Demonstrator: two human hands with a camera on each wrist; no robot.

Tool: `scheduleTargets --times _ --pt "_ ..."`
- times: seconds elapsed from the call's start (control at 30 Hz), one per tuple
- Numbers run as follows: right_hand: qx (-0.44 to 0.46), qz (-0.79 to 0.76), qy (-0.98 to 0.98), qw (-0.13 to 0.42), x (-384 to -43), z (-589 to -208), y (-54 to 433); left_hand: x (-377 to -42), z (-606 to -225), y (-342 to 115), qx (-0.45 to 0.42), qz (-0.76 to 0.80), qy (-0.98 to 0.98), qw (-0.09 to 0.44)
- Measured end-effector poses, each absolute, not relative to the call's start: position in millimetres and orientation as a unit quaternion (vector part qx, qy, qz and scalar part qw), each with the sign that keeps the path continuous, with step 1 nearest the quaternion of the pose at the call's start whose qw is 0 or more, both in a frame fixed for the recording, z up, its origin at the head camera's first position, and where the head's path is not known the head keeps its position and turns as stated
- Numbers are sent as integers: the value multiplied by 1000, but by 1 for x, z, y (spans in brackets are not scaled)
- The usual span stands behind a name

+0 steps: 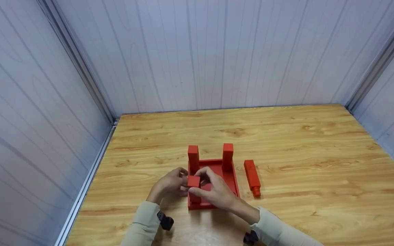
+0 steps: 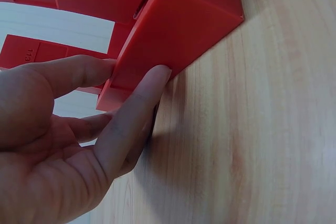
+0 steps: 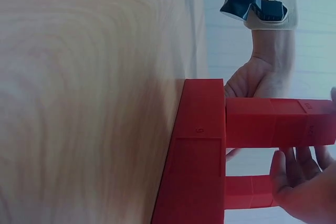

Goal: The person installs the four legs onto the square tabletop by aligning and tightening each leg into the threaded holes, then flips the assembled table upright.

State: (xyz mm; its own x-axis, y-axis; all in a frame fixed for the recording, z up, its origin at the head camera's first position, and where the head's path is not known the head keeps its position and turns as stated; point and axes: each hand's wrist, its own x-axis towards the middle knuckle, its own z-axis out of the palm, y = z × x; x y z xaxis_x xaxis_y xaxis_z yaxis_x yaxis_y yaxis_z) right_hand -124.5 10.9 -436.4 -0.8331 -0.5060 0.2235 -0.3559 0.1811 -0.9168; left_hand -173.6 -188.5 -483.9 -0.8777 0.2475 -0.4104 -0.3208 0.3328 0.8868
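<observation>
A red rectangular base (image 1: 214, 165) with a raised rim lies on the table. At its near left corner a square red post (image 1: 194, 181) stands upright, and my right hand (image 1: 215, 193) grips this post near its top between thumb and fingers. In the right wrist view a thin dark seam shows where the post (image 3: 268, 121) meets the base (image 3: 199, 129). My left hand (image 1: 169, 182) is at the base's left side. Its fairly straight fingers touch the red side wall (image 2: 173, 30) in the left wrist view.
Two more red posts stand upright on the base, one at the far left (image 1: 193, 157) and one at the far right (image 1: 228, 155). A loose red post (image 1: 252, 177) with a round peg at its near end lies right of the base. Pale panels (image 1: 217, 54) enclose the wooden table (image 1: 303, 153).
</observation>
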Motion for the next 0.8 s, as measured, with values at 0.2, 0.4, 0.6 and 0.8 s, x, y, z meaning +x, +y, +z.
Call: scheduleTargets --times 0.2,0.4,0.6,0.8 --pt "-311 -598 733 94 -128 -435 12 -173 -483 -189 -21 586 770 253" --pt "-325 -614 705 143 -138 -448 11 -174 -484 -189 -7 579 777 248" --pt "-345 -644 663 166 -146 -462 10 -175 -484 -189 -2 567 788 240" --pt "-360 -668 629 167 -147 -464 9 -174 -483 -189 -11 570 785 242"
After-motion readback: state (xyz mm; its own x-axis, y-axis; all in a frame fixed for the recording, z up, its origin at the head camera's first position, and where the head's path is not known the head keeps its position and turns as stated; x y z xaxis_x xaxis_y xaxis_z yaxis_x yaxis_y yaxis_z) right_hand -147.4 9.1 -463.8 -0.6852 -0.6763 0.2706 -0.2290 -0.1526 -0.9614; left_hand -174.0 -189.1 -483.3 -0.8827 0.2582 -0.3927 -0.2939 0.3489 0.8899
